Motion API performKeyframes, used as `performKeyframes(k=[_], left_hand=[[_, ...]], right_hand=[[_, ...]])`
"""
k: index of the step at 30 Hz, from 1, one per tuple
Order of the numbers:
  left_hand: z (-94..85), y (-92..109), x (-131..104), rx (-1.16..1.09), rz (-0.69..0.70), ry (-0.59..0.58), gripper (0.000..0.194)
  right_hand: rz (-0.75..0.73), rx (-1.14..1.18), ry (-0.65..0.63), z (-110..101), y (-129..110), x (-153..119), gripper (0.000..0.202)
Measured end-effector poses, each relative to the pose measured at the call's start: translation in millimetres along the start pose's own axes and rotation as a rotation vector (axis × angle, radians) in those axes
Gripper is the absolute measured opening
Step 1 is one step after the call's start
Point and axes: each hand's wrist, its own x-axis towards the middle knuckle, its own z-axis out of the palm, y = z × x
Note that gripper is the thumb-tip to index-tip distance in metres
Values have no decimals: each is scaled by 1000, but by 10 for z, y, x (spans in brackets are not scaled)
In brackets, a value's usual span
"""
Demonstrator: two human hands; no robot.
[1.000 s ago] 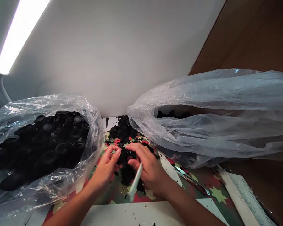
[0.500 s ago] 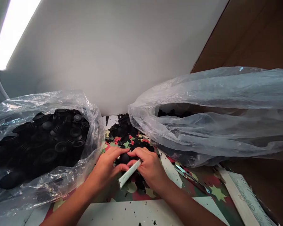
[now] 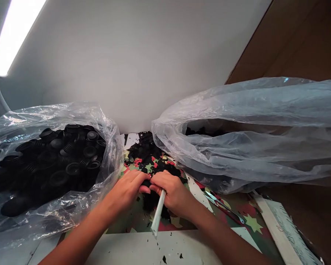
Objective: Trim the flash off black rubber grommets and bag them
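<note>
My left hand (image 3: 129,187) is closed, with fingertips and thumb pinching a small black rubber piece (image 3: 146,182), mostly hidden by the fingers. Against it, fingertip to fingertip, sits my right hand (image 3: 169,189). That hand is closed around a slim white-wrapped handle (image 3: 158,213), which sticks out below the palm towards me; its other end is hidden in the fingers. Below and behind the hands lies a heap of black rubber scraps (image 3: 146,147) on a patterned cloth with stars (image 3: 253,223).
At left, a clear plastic bag (image 3: 110,147) bulges with ribbed black rubber parts (image 3: 71,158). Another plastic bag (image 3: 237,158) lies open at right, before a cardboard box (image 3: 300,44). Scissors (image 3: 224,208) rest right of my hands. A white board (image 3: 132,250) lies in front, scattered with black bits.
My hands have drawn closer together and rolled over, covering more of the black piece. The white handle has swung from slanting left to pointing more steeply down towards me.
</note>
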Motion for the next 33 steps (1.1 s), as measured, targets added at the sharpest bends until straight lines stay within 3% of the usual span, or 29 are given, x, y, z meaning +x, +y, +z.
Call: performKeyframes(k=[4,7,12,15,17,22,25,29,33], left_hand=[[19,12,-8,-111,-79,47,19],[64,111,-4,-256,-215,129,19],[189,267,35,-565,-428,321,34],[202,189,68,-746,-579,519,46],[176,122,76,-842,-612,577,50],[143,138,43,-919,-439,303,50],[171,150,19,-914,-412,250,52],[198,81,6,-818,-386,229,50],[164,42,10,-629,-296,283,42]], right_hand=[[25,86,35,7,-83,27,31],[-33,19,127,31,-160,42,31],[-145,-165,332,94,-309,15,33],[-264,-109,331,138,-395,-30,30],[-292,-61,314,145,-385,-44,28],[38,-128,204,-5,-41,2,36],[221,100,167,-111,104,25,40],[511,506,149,-122,-9,41,35],[667,672,132,-93,-185,43,33]])
